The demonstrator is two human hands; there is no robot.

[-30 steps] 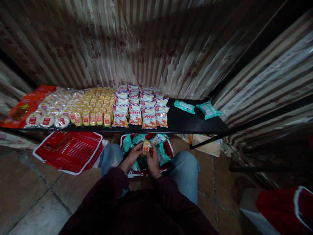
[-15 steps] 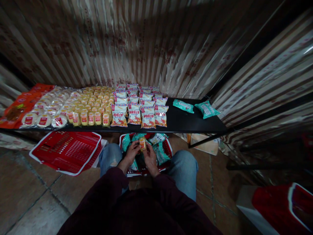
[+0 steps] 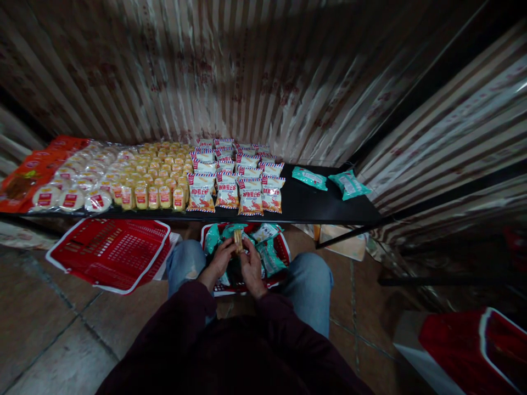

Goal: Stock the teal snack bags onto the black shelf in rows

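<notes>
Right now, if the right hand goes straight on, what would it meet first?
The right hand would first press the yellow pack it holds; beyond that, probably teal packets in the red basket or the shelf; depth is unclear.

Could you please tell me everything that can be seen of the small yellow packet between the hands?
The small yellow packet looks slim and yellowish-brown with paler streaks, perhaps a glossy plastic wrapper. It seems turned with a narrow side toward the camera, its long axis running roughly up the picture. The left hand and right hand hold it from either side, above the red basket. No lettering is readable, and whether it is sealed cannot be told.
</notes>
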